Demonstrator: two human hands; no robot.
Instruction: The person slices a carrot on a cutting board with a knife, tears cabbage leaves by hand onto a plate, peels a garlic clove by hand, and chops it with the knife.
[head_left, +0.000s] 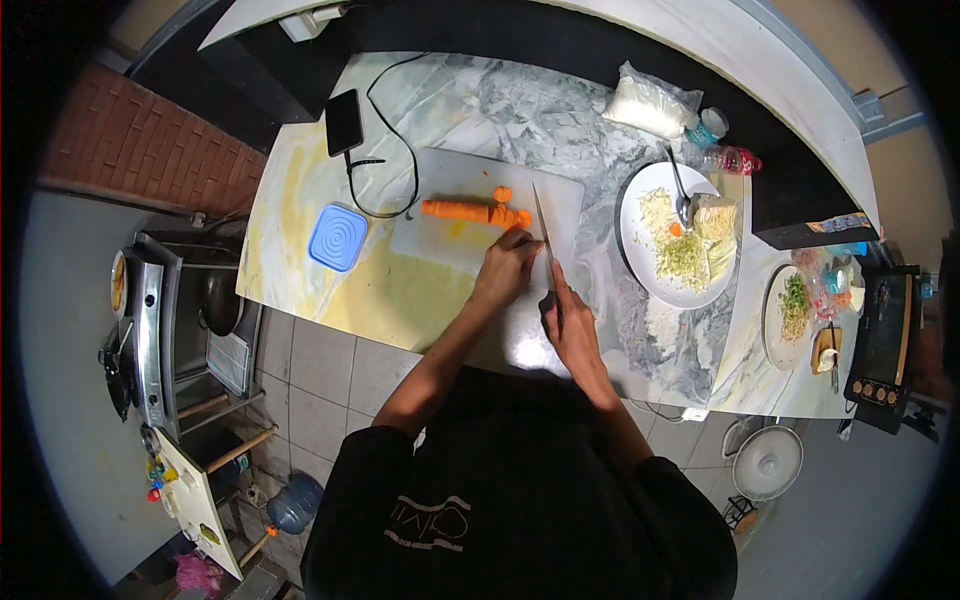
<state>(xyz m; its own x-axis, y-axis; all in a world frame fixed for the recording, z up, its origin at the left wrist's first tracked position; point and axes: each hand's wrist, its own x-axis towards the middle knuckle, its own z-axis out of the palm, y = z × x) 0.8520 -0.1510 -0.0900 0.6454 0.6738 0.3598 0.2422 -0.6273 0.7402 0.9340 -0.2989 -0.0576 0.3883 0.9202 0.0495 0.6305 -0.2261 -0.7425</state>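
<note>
Orange carrot is being sliced on the board.
Left hand is pinning it down; right hand is gripping the knife, next cut needing fingers kept clear.

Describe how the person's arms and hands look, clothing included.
Both forearms are bare; the left hand and right hand wear no gloves, and no rings or watch are discernible. Short black sleeves belong to a black T-shirt with a white outlined logo.

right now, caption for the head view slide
Left hand steadies a carrot on the cutting board; right hand holds the knife.
</note>
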